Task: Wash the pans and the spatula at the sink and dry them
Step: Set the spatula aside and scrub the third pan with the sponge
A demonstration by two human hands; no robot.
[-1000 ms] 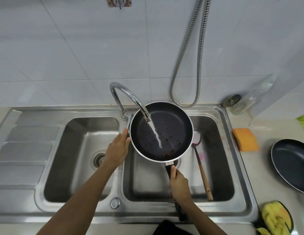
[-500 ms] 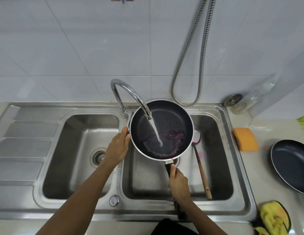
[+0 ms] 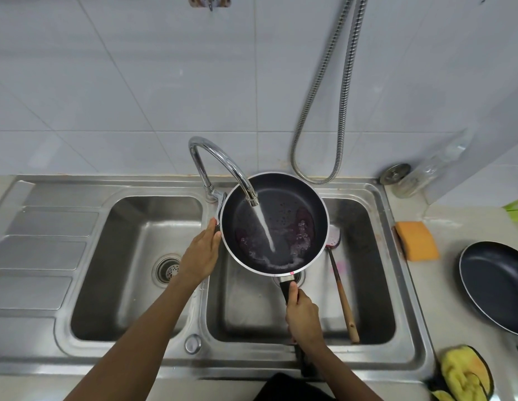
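Observation:
A dark non-stick pan (image 3: 286,204) with a silver rim hangs over the right basin under the chrome tap (image 3: 220,160). Water runs into it and pools with purplish residue. My right hand (image 3: 302,316) grips its black handle from below. My left hand (image 3: 201,251) rests flat against the pan's left rim, fingers together. A spatula (image 3: 343,296) with a wooden handle lies in the right basin, its pink-stained head partly behind the pan. A second dark pan (image 3: 494,282) sits on the counter at the right edge.
The steel double sink (image 3: 396,337) has a left basin with a drain (image 3: 168,269) and a ribbed drainboard further left. An orange sponge (image 3: 416,241) and a yellow cloth (image 3: 463,374) lie on the right counter. A metal shower hose (image 3: 318,91) hangs on the tiled wall.
More water has pooled in the pan and the purplish residue has loosened and spread. Both hands keep their places on the rim and the handle.

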